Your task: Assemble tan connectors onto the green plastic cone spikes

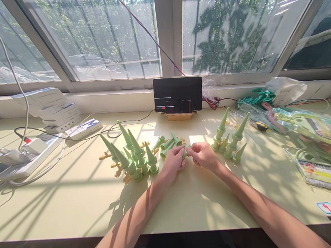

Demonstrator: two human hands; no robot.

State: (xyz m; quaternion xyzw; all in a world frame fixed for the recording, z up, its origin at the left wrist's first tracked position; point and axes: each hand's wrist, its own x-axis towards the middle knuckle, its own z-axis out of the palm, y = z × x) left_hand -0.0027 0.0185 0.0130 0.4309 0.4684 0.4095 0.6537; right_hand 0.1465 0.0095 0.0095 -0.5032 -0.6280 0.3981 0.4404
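My left hand (173, 162) is closed around a small light-green plastic piece (184, 154), which is mostly hidden by the fingers. Facing it, my right hand (204, 155) is closed in a pinch at the right side of that piece; what lies between its fingertips is too small to make out. Just beyond my left hand lie several loose green cones (167, 144). To the left stands a group of pointed green towers (139, 158) with yellow side pegs. A smaller group of similar green towers (234, 140) stands upright beyond my right forearm.
A dark tablet (177, 90) leans at the window with a phone (178, 107) before it on a small cardboard stand. White boxes (58, 112), a power strip (34, 156) and cables lie left. Plastic bags (309, 121) and packaged green parts cover the right side.
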